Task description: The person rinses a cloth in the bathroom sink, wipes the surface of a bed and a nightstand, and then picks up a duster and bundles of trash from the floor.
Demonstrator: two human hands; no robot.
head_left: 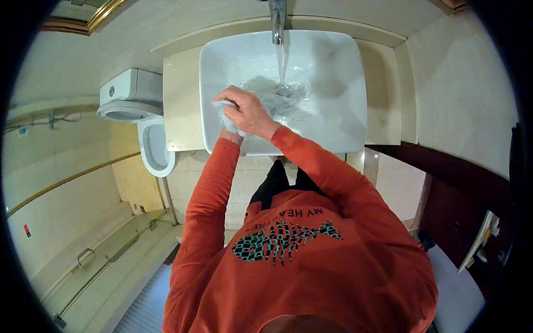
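A small tiled bathroom seen from above: pale walls, a cream stone bench [180, 105] against the back wall, and a white rectangular basin [344, 72] set on it, filling most of the bench's width. A chrome tap [277, 19] stands at the basin's rear edge, at its middle, and a stream of water [282, 61] runs from it straight down to the drain, spreading over the basin floor. Near the basin's front left corner the person's two hands meet over a wet, pale translucent cloth [272, 102] that lies bunched on the basin floor between the hands and the drain. The right hand [247, 111] lies on top, fingers curled and clenched on the cloth's left part. The left hand [230, 133] sits beneath it, mostly hidden, just inside the basin's front rim; it seems to grip the same cloth, though its fingers cannot be seen. Both orange sleeves [205, 188] reach up from the lower edge. Left of the bench, beside its left end, stands a white toilet [152, 141] with its cistern [130, 86] against the wall. A dark wooden door frame [444, 166] runs along the right.
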